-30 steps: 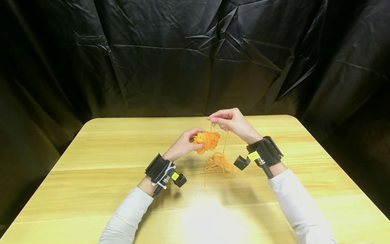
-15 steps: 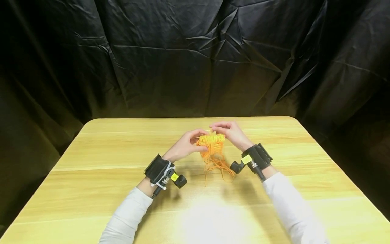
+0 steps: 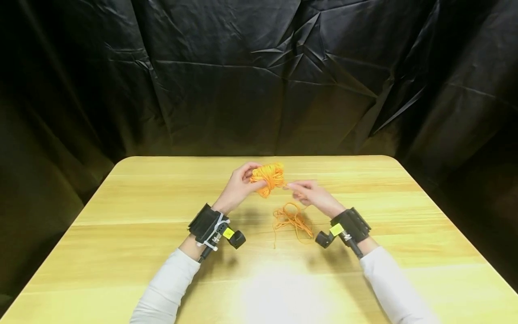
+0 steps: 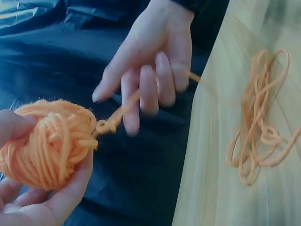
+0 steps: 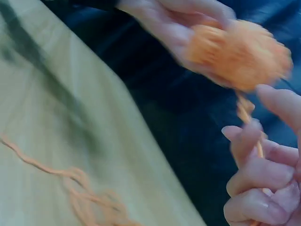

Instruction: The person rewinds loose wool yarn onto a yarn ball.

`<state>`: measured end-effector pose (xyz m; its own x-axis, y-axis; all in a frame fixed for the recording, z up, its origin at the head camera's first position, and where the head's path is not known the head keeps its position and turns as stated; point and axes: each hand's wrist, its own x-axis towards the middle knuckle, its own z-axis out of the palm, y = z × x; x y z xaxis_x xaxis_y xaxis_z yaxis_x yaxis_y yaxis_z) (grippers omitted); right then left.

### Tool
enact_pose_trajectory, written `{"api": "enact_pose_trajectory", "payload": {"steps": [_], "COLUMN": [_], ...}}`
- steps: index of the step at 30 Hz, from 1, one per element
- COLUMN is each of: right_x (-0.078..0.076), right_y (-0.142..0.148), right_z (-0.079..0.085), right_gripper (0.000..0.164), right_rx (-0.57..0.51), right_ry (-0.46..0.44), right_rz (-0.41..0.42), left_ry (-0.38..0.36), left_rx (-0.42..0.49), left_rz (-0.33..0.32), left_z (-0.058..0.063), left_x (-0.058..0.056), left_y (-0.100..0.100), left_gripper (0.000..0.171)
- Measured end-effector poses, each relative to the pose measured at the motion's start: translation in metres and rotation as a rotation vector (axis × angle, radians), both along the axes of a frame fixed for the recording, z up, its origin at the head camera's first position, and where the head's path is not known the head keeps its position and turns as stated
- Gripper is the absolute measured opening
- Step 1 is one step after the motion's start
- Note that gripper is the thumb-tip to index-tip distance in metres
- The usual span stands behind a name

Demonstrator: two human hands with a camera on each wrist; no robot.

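Note:
A small wound ball of orange yarn (image 3: 272, 174) is held up over the far part of the table by my left hand (image 3: 236, 191), thumb on the near side and fingers behind. Just right of it is my right hand (image 3: 317, 198), its curled fingers holding the yarn strand (image 4: 116, 117) that leaves the ball. In the left wrist view the strand runs across those fingers and out past the palm, with a small twisted loop near the ball (image 4: 49, 148). Loose loops of yarn (image 3: 293, 220) lie on the table below the hands; one thin tail points toward the near edge.
The light wooden table (image 3: 121, 252) has rounded far corners. A wrinkled black sheet (image 3: 226, 103) hangs behind its far edge. Each wrist carries a black strap with a small camera, the left camera (image 3: 237, 239) and the right camera (image 3: 323, 239) jutting inward.
My right hand dipped from above the ball to near its top, then moved lower on its right side. The ball shifted right, then back up and left, tilting in my left hand.

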<state>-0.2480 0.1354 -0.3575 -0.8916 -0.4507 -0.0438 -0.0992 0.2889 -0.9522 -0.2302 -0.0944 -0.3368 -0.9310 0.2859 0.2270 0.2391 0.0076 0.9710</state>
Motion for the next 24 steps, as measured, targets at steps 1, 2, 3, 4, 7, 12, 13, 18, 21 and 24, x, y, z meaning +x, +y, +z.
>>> {"api": "enact_pose_trajectory", "payload": {"steps": [1, 2, 3, 4, 7, 12, 13, 18, 21, 24], "right_x": [0.000, -0.001, -0.001, -0.001, -0.001, 0.002, 0.003, 0.008, 0.011, 0.014], "right_y": [0.008, 0.016, 0.023, 0.030, 0.048, 0.063, 0.061, 0.030, 0.005, -0.016], "right_z": [0.002, 0.005, 0.008, 0.011, 0.021, 0.028, 0.027, 0.021, 0.014, 0.007], "right_gripper": [0.045, 0.046, 0.045, 0.044, 0.037, 0.040, 0.041, 0.047, 0.055, 0.044], "right_rx": [-0.020, -0.046, -0.084, -0.121, -0.172, 0.186, 0.282, 0.355, 0.159, -0.049], "right_ry": [-0.005, -0.010, -0.018, -0.017, 0.002, 0.111, 0.134, 0.204, 0.161, 0.091], "right_rz": [-0.038, -0.084, -0.125, -0.162, -0.273, -0.269, -0.223, 0.020, 0.047, 0.058], "left_ry": [-0.005, -0.010, -0.019, -0.027, -0.041, -0.055, -0.058, -0.067, -0.063, -0.048], "left_rx": [0.000, 0.002, 0.005, 0.011, 0.035, 0.092, 0.095, 0.094, 0.108, 0.108], "left_rz": [0.014, 0.029, 0.047, 0.065, 0.114, 0.119, 0.107, 0.017, -0.045, -0.086], "left_z": [0.000, 0.000, 0.001, 0.001, 0.002, 0.004, 0.005, 0.005, 0.005, 0.005], "left_x": [0.000, -0.001, -0.001, -0.001, -0.002, -0.002, -0.002, 0.000, 0.002, 0.003], "left_y": [-0.001, -0.002, -0.004, -0.004, -0.006, -0.007, -0.006, 0.002, 0.007, 0.007], "left_gripper": [0.039, 0.039, 0.039, 0.039, 0.038, 0.038, 0.038, 0.043, 0.048, 0.050]}}
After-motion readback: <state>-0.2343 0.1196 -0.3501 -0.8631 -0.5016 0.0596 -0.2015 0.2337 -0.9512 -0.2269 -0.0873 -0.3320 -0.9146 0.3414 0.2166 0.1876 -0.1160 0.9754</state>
